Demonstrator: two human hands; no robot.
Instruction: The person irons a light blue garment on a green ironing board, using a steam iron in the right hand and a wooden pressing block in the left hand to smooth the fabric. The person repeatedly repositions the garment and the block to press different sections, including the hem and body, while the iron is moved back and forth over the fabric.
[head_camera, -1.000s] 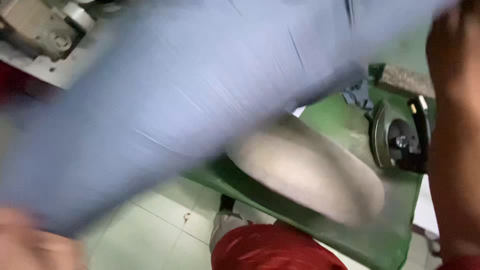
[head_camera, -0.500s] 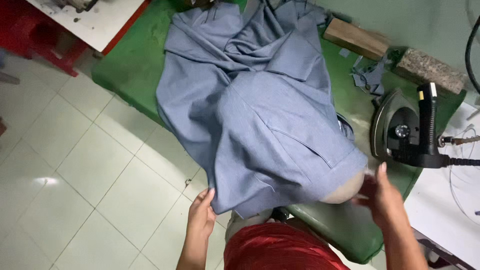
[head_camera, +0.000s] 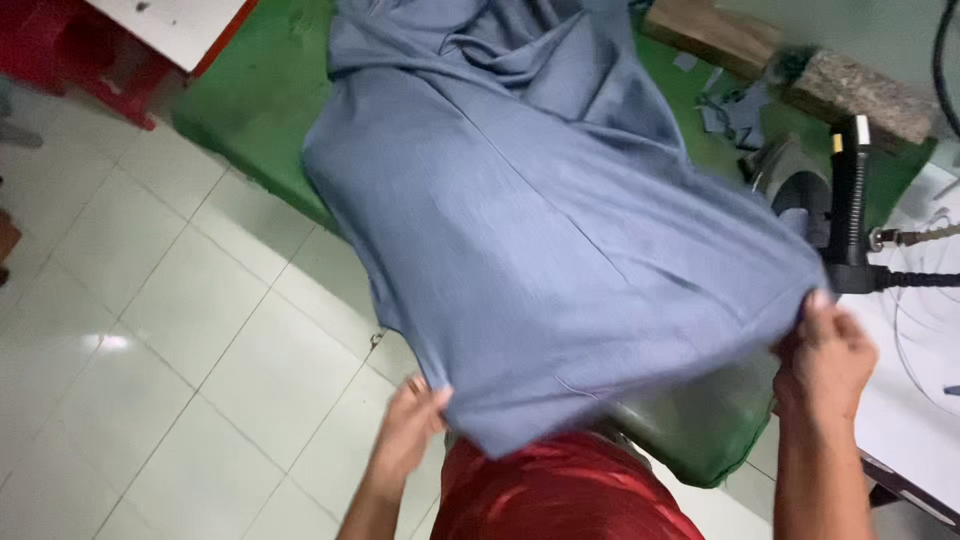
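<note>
Green board (head_camera: 255, 95): blue-grey cloth (head_camera: 560, 250) spread taut, smooth, both hands gripping.

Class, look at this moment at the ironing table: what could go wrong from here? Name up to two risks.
1. The iron stands right beside the blue cloth held by the right hand; a tug might drag the cloth against it or knock it.
2. The cloth edge near the left hand overhangs the green table and could slide towards the floor.
</note>
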